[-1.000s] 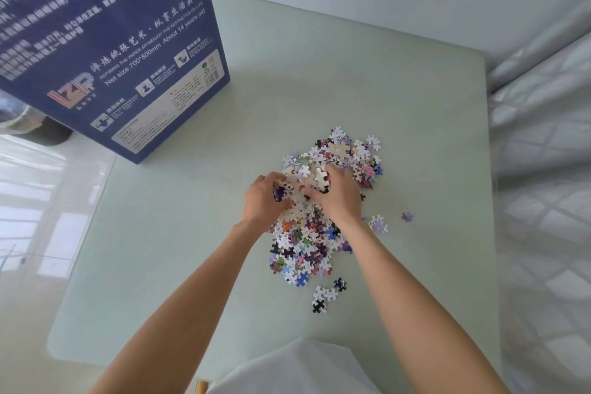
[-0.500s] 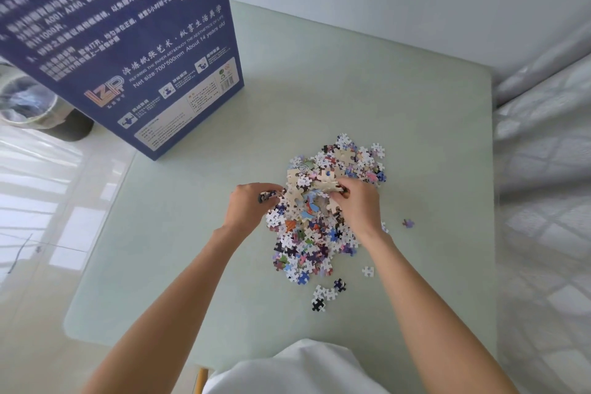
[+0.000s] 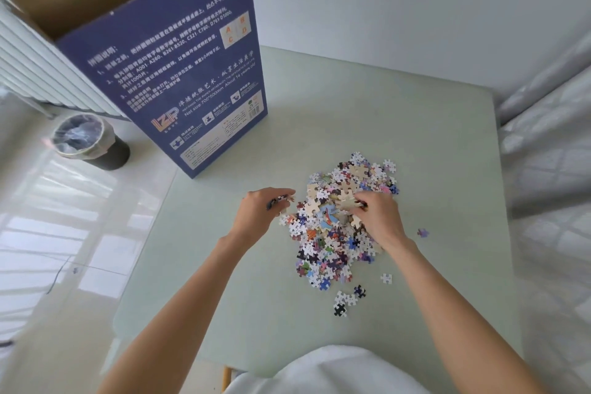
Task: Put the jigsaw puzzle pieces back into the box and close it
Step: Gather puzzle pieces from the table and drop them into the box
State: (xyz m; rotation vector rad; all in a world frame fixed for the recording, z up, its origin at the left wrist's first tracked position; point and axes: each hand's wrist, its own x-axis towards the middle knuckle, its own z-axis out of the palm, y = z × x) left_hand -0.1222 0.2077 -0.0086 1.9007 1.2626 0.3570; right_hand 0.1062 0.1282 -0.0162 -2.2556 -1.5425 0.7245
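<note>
Gripping a few puzzle pieces, my left hand (image 3: pixel 259 213) sits curled just left of the jigsaw pile (image 3: pixel 335 227) on the pale green table (image 3: pixel 415 144). My right hand (image 3: pixel 379 217) rests on the pile's right side, fingers pinching several joined pieces. Beyond the pile to its left stands the blue puzzle box (image 3: pixel 179 73), its top open. One stray purple piece (image 3: pixel 422 232) lies right of the pile.

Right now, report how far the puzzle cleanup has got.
Done: nothing visibly boxed; the box stands open. In hand: left hand and right hand each grip pieces at the pile. Left: most of the pile, strays like the purple piece, then closing.
</note>
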